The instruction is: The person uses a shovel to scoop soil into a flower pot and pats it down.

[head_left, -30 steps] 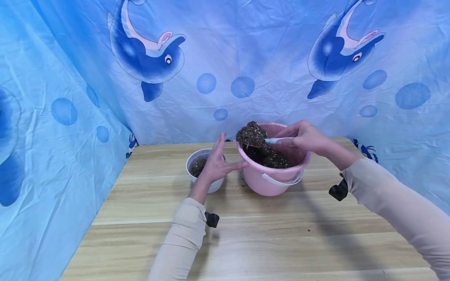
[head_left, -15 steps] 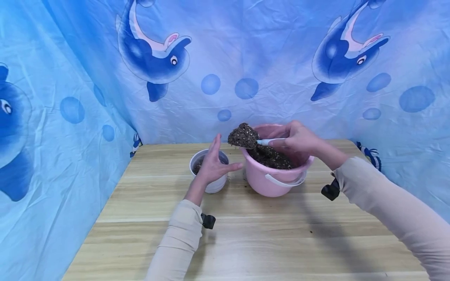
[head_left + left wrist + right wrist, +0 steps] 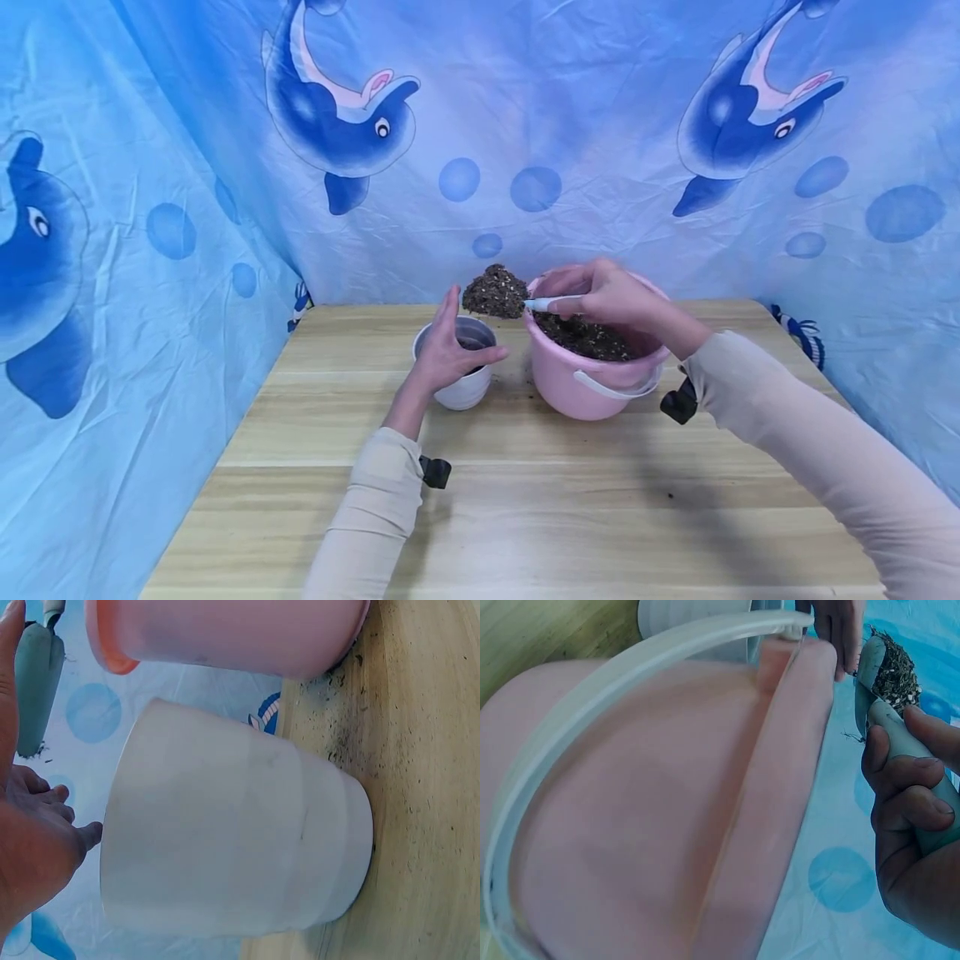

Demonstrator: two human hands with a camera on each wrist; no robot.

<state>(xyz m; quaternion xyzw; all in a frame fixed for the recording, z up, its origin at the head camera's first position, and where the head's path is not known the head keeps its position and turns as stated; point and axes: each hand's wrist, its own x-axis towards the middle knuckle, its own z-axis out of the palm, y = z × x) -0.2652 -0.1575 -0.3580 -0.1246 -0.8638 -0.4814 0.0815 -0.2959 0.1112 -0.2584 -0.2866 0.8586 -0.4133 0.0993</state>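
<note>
At about 11 o'clock on the table [image 3: 525, 525], in the head view, stands a white pot [image 3: 463, 395], upright, with a pink bucket [image 3: 570, 392] near it at its 3 o'clock. The bucket holds dark soil [image 3: 592, 337], and its white bail [image 3: 615, 682] hangs down toward 6 o'clock.

The right hand [image 3: 618, 296] is at the bucket's mouth with its fingers curled round the handle of a trowel [image 3: 551, 304], whose blade points to 9 o'clock. A heap of soil [image 3: 497, 292] sits on that blade, clear of the bucket and at about 1 o'clock from the pot's mouth; the left wrist view shows the blade higher than both rims.

The left hand [image 3: 442, 354] grips nothing: its fingers are extended toward 12 o'clock and its thumb toward 3 o'clock, across the pot's mouth. Whether a fingertip touches the pot's rim cannot be told.

Crumbs are scattered on the table between the two containers. Beyond, at 12 o'clock, hangs a blue cloth [image 3: 570, 108] with printed dolphins [image 3: 345, 129].
</note>
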